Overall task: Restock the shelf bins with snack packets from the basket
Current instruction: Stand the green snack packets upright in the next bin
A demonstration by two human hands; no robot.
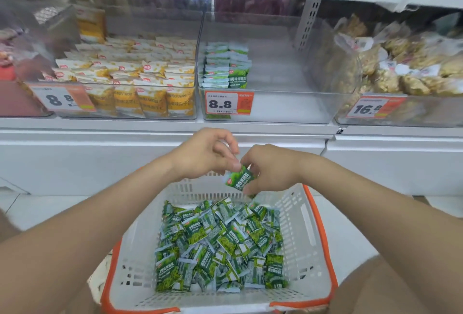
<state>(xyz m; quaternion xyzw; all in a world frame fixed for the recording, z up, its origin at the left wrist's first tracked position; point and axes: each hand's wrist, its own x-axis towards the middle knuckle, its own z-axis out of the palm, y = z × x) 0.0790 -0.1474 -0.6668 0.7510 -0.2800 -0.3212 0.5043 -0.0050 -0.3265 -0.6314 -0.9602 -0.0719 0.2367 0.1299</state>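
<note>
A white basket with an orange rim (pixel 304 233) sits low in front of me, holding several green snack packets (pixel 220 243). Above its far edge my left hand (pixel 208 153) and my right hand (pixel 270 168) meet on one green packet (pixel 239 178). The left thumb and fingers pinch its top edge, and the right fingers curl round its right side. On the shelf above, the clear middle bin (pixel 275 108) holds a short row of the same green packets (pixel 225 68) at its left side; the rest of the bin is bare.
The left bin (pixel 125 113) is full of yellow packets. A bin (pixel 400 118) of brown snack bags stands at the right. Price tags (pixel 229 103) hang on the bin fronts. A white shelf ledge (pixel 162 135) runs between the bins and the basket.
</note>
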